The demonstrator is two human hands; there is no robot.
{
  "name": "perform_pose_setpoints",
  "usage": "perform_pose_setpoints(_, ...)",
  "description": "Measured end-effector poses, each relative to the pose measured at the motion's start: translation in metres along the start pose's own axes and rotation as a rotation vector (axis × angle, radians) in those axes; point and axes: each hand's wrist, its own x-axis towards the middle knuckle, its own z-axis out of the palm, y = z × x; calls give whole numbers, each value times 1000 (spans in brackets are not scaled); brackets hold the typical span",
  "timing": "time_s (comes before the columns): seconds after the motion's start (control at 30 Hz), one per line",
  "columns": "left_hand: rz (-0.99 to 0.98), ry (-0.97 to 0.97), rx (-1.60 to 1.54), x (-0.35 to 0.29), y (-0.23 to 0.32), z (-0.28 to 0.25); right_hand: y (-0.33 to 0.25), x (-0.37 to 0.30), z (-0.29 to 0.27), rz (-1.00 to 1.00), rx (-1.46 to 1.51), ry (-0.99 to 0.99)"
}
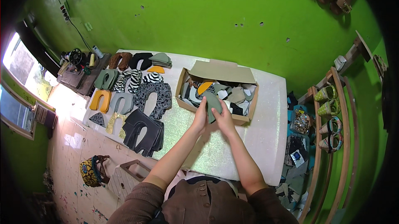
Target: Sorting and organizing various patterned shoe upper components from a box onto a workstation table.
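Both of my hands hold a grey-green cut piece (211,99) of leather-like sheet, perhaps a small stack, over the near edge of an open cardboard box (240,119). My left hand (200,116) closes on its left side. My right hand (225,120) grips its right side, thumb on top. Inside the box lie loose cut pieces in grey, white, black and patterned material, with an orange half-round piece (204,87) near the left. The box's lid flap (220,72) stands raised at the back. My hands hide part of the box's front.
Stacks of U-shaped pieces cover the white table's left side, including black (141,129), orange (100,100) and zebra-striped (134,79) ones. A sewing machine (75,57) stands beyond them. Right of the table are a wooden shoe rack (334,99) and bins of scraps (297,141). A stool (124,178) is lower left.
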Motion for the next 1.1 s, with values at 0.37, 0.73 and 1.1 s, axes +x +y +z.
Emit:
perform_pose_setpoints(0.37,-13,-35,-132,8,4,-39,-10,7,18,-56,-22,-84)
perform_pose_setpoints(0.73,152,6,350,12,100,-105,-15,51,68,209,127,-258)
perform_pose_setpoints(1.1,96,-64,608,68,201,-204,-1,123,178,35,23,-78)
